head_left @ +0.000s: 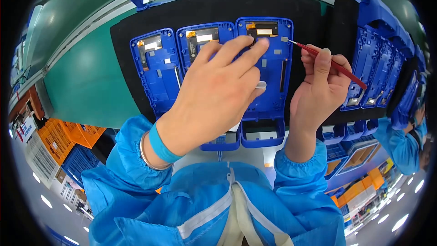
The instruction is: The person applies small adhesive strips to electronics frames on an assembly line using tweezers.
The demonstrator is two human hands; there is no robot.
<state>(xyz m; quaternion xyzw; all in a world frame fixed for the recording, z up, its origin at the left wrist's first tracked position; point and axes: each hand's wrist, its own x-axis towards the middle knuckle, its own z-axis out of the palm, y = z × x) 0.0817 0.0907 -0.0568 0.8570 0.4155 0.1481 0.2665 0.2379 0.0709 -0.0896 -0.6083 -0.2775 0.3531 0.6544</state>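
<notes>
Slender red tool [344, 72], metal-tipped, points into a shallow rectangular blue shell [272, 79].

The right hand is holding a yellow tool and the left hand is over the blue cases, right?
Not quite: the tool is red, not yellow, as the head view shows. The right hand does hold it, and the left hand is over the blue cases.

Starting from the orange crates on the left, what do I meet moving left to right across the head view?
Orange crates, left blue case, middle blue case, right blue case, right hand, co-worker's sleeve.
</notes>
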